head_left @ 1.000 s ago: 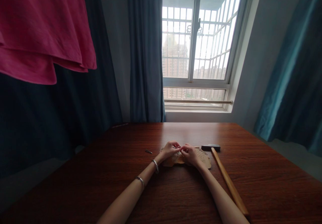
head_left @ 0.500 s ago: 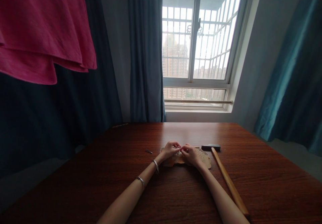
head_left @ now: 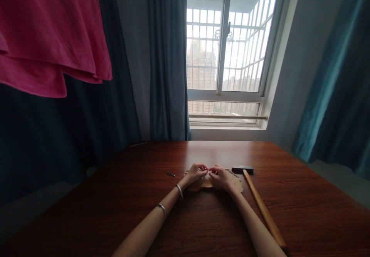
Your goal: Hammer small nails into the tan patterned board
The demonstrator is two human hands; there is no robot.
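Observation:
A tan, flat piece [head_left: 207, 181] with many small holes, like perforated leather, lies on the wooden table. Over its left part my left hand [head_left: 196, 172] is pinched closed, with a bracelet [head_left: 179, 191] at the wrist. My right hand [head_left: 219, 177] is pinched closed too, and its fingertips meet those of the left above the middle of the piece. Whatever sits between the fingertips is too small to make out. To the right rests a hammer [head_left: 264, 207] with a dark head and a long wooden handle. Left of the piece lie small dark metal pins [head_left: 171, 174].
The brown table [head_left: 115, 210] reaches back to a wall below a barred window [head_left: 225, 56]. Blue curtains [head_left: 167, 56] hang on both sides. A pink cloth [head_left: 52, 37] hangs at the upper left, well above the table.
Almost nothing differs. Both hands stay over the perforated piece, with only a slight shift of the fingers. The hammer and pins lie where they were.

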